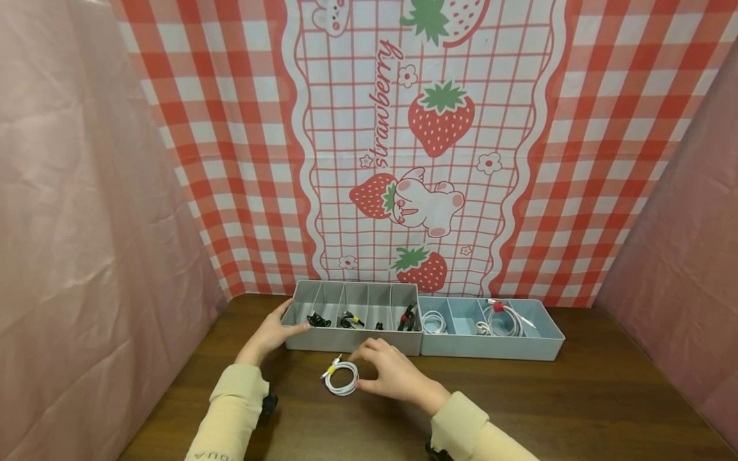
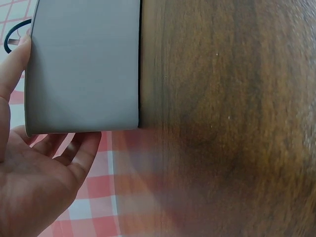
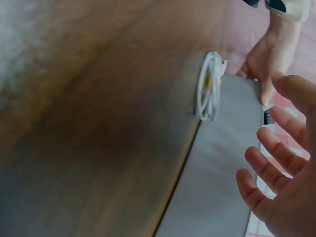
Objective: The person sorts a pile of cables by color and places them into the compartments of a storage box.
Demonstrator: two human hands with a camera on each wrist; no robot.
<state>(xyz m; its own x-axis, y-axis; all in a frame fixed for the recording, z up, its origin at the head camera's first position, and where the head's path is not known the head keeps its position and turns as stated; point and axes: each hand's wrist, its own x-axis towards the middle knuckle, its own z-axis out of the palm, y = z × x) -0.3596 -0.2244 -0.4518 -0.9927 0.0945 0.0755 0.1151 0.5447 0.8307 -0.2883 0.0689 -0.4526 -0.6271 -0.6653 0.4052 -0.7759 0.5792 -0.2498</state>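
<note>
My left hand [image 1: 270,334] grips the left end of a grey divided box [image 1: 357,342], its thumb at the front rim and the other fingers against the end wall. In front of that box is a coiled white cable [image 1: 343,392] with a yellow tie. Beside the cable is my right hand [image 1: 398,374], palm turned towards the box. Its fingers are relaxed and spread in the right wrist view, apart from the white cable [image 3: 212,89], with nothing between them. Black cables [image 1: 318,320] lie in several compartments of the grey box.
A light blue divided box [image 1: 490,347] stands end to end with the grey one, holding coiled white cables [image 1: 434,322], one with a red tie. Both boxes are at the back of the wooden table [image 1: 519,410]. Behind hangs a strawberry-print cloth [image 1: 441,121]; pink curtains [image 1: 86,256] flank the table.
</note>
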